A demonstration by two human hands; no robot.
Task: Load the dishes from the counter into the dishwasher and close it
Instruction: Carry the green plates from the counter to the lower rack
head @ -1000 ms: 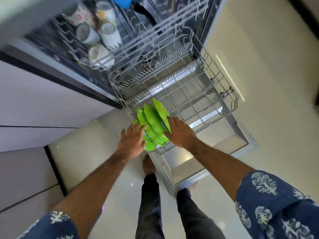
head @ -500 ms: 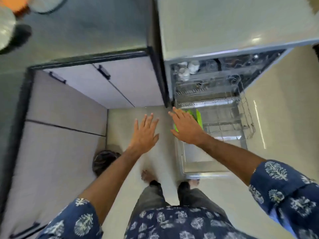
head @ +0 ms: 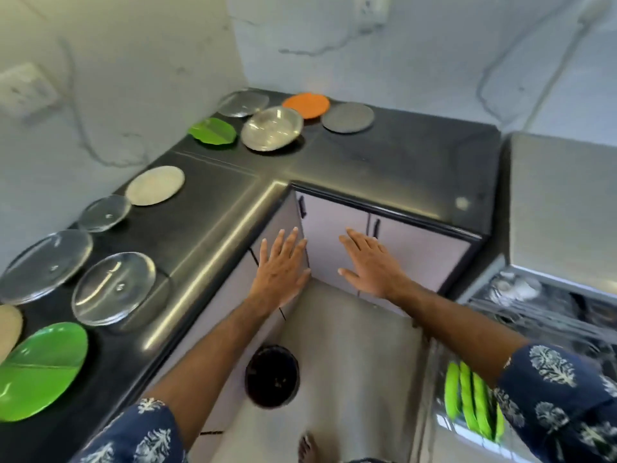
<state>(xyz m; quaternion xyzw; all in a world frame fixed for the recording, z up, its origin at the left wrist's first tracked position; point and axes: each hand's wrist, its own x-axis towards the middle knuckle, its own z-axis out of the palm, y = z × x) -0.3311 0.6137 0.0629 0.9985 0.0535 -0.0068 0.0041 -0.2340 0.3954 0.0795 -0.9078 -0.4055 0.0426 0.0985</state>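
At our right, green plates (head: 467,399) stand on edge in the open dishwasher (head: 534,315). Our left hand (head: 280,272) and right hand (head: 370,265) hang spread and empty before the cabinet doors (head: 334,238). On the dark counter (head: 207,228) lie a green plate (head: 40,369), clear plates (head: 113,289), then a steel plate (head: 272,128) and an orange one (head: 305,105) by the marbled wall (head: 400,45).
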